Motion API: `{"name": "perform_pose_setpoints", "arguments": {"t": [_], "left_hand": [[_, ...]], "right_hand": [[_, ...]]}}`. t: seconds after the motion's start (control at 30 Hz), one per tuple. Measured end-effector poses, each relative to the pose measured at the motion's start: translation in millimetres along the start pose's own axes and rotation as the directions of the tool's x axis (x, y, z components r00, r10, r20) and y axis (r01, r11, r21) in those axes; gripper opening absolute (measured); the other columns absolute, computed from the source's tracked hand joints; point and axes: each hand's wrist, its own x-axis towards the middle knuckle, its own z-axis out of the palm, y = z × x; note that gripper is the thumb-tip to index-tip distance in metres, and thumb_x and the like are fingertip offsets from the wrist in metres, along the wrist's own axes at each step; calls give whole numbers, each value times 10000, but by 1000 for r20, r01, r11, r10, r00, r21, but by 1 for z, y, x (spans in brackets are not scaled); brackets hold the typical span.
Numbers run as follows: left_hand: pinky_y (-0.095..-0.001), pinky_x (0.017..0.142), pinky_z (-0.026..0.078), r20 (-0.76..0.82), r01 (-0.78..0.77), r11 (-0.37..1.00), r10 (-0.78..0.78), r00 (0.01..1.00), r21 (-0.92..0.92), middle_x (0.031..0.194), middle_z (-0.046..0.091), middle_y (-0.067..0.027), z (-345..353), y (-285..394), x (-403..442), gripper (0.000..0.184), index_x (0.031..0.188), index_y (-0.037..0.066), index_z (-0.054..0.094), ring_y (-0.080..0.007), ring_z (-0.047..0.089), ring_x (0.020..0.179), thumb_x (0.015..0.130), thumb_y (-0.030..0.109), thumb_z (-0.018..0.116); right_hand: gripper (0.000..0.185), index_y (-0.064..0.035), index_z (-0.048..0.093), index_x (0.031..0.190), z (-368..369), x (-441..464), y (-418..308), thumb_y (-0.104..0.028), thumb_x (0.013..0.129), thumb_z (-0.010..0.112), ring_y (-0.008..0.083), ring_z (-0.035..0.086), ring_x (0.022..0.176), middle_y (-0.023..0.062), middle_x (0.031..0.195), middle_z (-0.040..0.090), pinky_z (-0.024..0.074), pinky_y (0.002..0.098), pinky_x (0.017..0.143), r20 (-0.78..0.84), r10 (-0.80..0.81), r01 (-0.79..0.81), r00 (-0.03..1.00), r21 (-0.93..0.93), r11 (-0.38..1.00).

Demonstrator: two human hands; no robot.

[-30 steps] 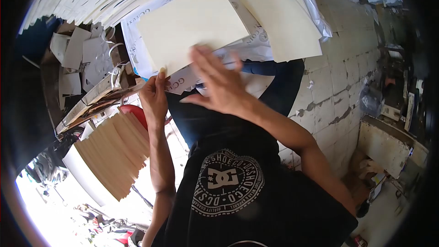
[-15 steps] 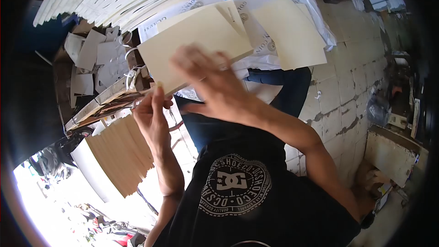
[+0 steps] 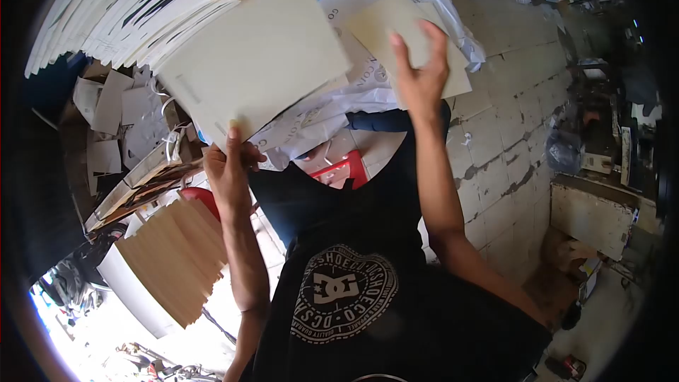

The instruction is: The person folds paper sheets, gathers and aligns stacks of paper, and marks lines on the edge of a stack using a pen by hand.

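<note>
A large cream card sheet (image 3: 262,49) is raised and tilted at the front of the worktop, covering part of the printed plastic wrap (image 3: 368,88) beneath. At its lower corner, my left hand (image 3: 232,163) pinches the card between thumb and fingers. My right hand (image 3: 424,78) is over a second group of cream card sheets (image 3: 449,74) to the right. Its thumb and fingers are apart, with nothing held between them. Whether its fingertips touch those sheets, I cannot tell.
Tall stacks of pale card (image 3: 134,10) stand at the back left. Another thick stack (image 3: 173,258) sits at lower left. White scraps (image 3: 106,102) fill a box on the left. A red stool (image 3: 339,173) shows below, and tiled floor (image 3: 495,141) lies to the right.
My right hand has moved from above the large card to the sheets on the right. The card in my left hand now lies at a different tilt, showing a broader face.
</note>
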Motion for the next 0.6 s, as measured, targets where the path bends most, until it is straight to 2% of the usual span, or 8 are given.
{"name": "perform_pose_setpoints", "arguments": {"t": [0.07, 0.13, 0.23, 0.3, 0.4, 0.47, 0.53, 0.6], "left_hand": [[-225, 463, 402, 30, 76, 997, -77, 997, 12, 597, 605, -68, -20, -21, 13, 456, 766, 2, 615, -110, 584, 517, 973, 406, 571], [-226, 454, 397, 31, 102, 991, -105, 994, 89, 577, 594, -67, -27, -17, 13, 479, 753, -5, 613, -111, 573, 500, 969, 421, 571], [-212, 411, 320, 19, 129, 962, -137, 990, 241, 518, 543, -30, -36, -8, 16, 472, 741, 2, 620, -82, 501, 426, 942, 428, 615], [-211, 389, 273, -39, 170, 940, -166, 985, 294, 481, 503, -9, -40, -11, 19, 474, 721, 7, 615, -71, 464, 396, 920, 436, 648], [-214, 374, 250, 15, 169, 970, -174, 985, 177, 457, 465, 6, -50, -24, 23, 490, 751, -10, 637, -60, 426, 379, 899, 456, 671], [-230, 397, 278, 25, 185, 974, -189, 982, 127, 475, 472, 6, -58, -31, 26, 488, 773, -26, 657, -70, 426, 405, 896, 446, 679], [-237, 426, 304, -163, 118, 842, -37, 986, 527, 498, 495, 3, -50, -6, 15, 471, 780, -26, 667, -76, 438, 440, 892, 431, 688], [-245, 483, 349, -234, 69, 617, 191, 953, 784, 534, 532, -3, -52, 23, 7, 406, 798, -22, 687, -87, 451, 498, 887, 373, 707]], "right_hand": [[753, 3, 518, 1245, -31, -3, 80, -565, 787, 706, 404, 518, 1155, 223, 1242, 546, 383, 537, 984, -59, 7, -37, 998, -517, 855], [650, -66, 585, 1192, -53, -9, 115, -558, 786, 708, 384, 543, 1113, 165, 1213, 581, 383, 584, 942, -47, 306, -264, 951, -637, 724], [384, -68, 686, 936, -68, 0, 145, -417, 794, 761, 285, 636, 866, 108, 896, 680, 481, 440, 820, -56, 264, -265, 963, -386, 884], [373, -44, 691, 873, -67, 8, 160, -397, 788, 776, 245, 632, 751, 105, 809, 671, 495, 366, 728, 27, 451, -434, 892, -226, 872], [340, -12, 683, 859, -74, 14, 159, -340, 819, 765, 210, 624, 751, 90, 797, 665, 484, 348, 704, 3, 354, -333, 935, -338, 881], [248, 0, 672, 865, -84, 19, 143, -237, 856, 746, 153, 618, 733, 77, 809, 674, 474, 290, 667, -128, -3, -31, 992, -267, 963], [150, -19, 678, 894, -103, 25, 72, -165, 890, 713, 79, 572, 680, 28, 839, 678, 445, 213, 638, -177, 254, -251, 951, 38, 967], [123, 34, 629, 997, -132, 25, 26, -60, 920, 645, 116, 620, 760, 96, 847, 672, 454, 216, 669, -179, 173, -122, 969, 263, 957]]}}
